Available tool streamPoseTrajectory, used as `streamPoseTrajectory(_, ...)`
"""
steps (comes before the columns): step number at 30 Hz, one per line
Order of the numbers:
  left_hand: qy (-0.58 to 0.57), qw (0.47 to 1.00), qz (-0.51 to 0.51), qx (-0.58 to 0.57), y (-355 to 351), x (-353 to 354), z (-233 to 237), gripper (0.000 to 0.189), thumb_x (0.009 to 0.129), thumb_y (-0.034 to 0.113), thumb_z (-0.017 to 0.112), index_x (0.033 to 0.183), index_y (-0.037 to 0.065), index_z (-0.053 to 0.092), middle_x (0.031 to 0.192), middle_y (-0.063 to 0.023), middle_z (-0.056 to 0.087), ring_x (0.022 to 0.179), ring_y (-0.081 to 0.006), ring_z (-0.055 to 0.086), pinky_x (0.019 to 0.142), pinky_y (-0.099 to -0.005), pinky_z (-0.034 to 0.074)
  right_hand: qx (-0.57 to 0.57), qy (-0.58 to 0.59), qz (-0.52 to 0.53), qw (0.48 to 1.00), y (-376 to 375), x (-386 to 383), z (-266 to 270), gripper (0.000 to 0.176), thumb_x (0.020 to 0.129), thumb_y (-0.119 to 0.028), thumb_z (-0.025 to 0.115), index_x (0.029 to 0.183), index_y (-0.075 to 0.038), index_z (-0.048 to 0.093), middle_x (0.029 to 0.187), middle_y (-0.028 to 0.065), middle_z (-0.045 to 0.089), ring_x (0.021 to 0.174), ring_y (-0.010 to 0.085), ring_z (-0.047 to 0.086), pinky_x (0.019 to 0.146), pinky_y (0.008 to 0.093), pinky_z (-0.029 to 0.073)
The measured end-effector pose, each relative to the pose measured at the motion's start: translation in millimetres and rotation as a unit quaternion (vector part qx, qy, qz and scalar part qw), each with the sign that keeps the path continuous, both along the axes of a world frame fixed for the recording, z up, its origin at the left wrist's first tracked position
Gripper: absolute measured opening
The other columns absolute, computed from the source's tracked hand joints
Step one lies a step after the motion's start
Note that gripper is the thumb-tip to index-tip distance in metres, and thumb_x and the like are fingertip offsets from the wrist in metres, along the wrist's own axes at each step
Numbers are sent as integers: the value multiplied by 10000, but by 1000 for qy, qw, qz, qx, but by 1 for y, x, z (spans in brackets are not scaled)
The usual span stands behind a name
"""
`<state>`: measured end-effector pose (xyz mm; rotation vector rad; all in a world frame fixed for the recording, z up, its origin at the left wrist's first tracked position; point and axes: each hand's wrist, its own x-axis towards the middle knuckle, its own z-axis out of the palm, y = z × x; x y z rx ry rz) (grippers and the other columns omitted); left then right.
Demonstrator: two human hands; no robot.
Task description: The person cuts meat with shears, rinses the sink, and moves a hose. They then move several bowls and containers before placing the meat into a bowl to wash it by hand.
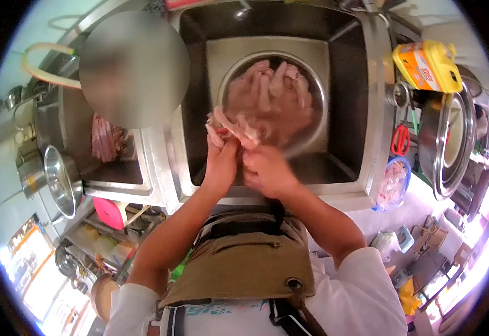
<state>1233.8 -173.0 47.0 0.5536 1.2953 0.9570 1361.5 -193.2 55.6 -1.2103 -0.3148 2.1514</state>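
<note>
My left hand [222,165] is closed around the lower end of a long, pale-pink piece of raw meat [234,127], which looks like a poultry neck. Beside it, my right hand [266,169] is slightly blurred, its fingers pinched on the same meat. Both hands are over the front of a deep steel sink [342,151]. Just beyond them, a round metal basin [324,106] sits in the sink with cloudy pinkish water. Several similar raw meat pieces [275,84] lie heaped at its far side. Whether a small tool is between my fingers is hidden.
A second sink on the left holds reddish strips of meat [104,137], partly behind a blurred disc. On the right are a yellow jug [428,67], red-handled scissors [401,140], a blue-rimmed bagged container [393,182] and a large steel bowl [443,168]. Another steel bowl [62,182] stands left.
</note>
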Motion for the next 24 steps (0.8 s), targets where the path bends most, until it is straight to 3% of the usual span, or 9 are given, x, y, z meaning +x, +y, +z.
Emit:
streamPoseTrajectory(3,-59,988,75,-124,14,-4,-15,398,828,80,569,1134,66,315,987,-94,505,847,-180,562,723,-313,487,239,-111,102,959,14,16,6,141,739,-91,526,636,-73,431,588,16,443,458,135,403,432,282,298)
streamPoseTrajectory(11,141,979,-138,54,12,-18,-56,354,844,101,520,1168,28,395,980,-121,555,848,-247,569,732,-354,483,209,-613,235,725,30,111,-247,283,873,-231,550,1013,12,585,791,131,624,726,253,592,672,370,489)
streamPoseTrajectory(12,323,899,-226,189,9,-15,-75,334,852,115,505,1149,-4,412,982,-152,570,851,-283,580,752,-383,486,190,-554,155,796,36,110,-242,238,853,-175,508,822,-2,668,767,166,657,756,335,617,688,428,478)
streamPoseTrajectory(13,464,801,-270,264,6,-12,-97,325,859,130,490,1131,-36,429,983,-183,585,854,-320,590,771,-413,489,210,-544,147,799,44,111,-264,250,845,-141,581,1047,4,602,1031,153,628,930,279,583,809,369,471)
streamPoseTrajectory(14,558,719,-307,281,9,-4,-121,327,867,144,475,1113,-68,445,985,-214,600,856,-356,600,791,-442,491,434,-622,303,576,46,115,-286,357,864,-127,535,1209,-36,554,1151,184,590,987,305,572,846,372,458)
streamPoseTrajectory(15,383,877,-290,-6,12,9,-134,428,842,210,546,1160,-39,404,988,-248,603,861,-398,607,808,-437,488,398,-566,285,664,45,100,-273,383,873,-117,528,1245,-31,511,1169,177,576,1028,295,552,889,363,429)
streamPoseTrajectory(17,407,859,-311,22,29,21,-146,473,815,256,598,1167,-14,436,982,-249,615,891,-392,608,788,-447,484,304,-446,218,813,47,65,-240,443,890,-96,514,1318,-22,424,1204,162,549,1109,275,512,973,344,372)
streamPoseTrajectory(20,361,870,-335,24,51,30,-178,429,849,218,546,1201,1,432,973,-233,627,879,-379,615,760,-474,485,329,-449,176,812,52,75,-236,475,887,-130,529,1329,-11,403,1233,111,522,1109,262,494,941,357,393)
streamPoseTrajectory(24,389,866,-312,28,64,76,-219,457,839,268,584,1214,24,488,1019,-216,612,904,-356,601,774,-438,485,-38,-315,-50,947,45,104,-239,456,920,-194,482,1324,4,403,1308,146,456,1172,281,451,957,379,377)
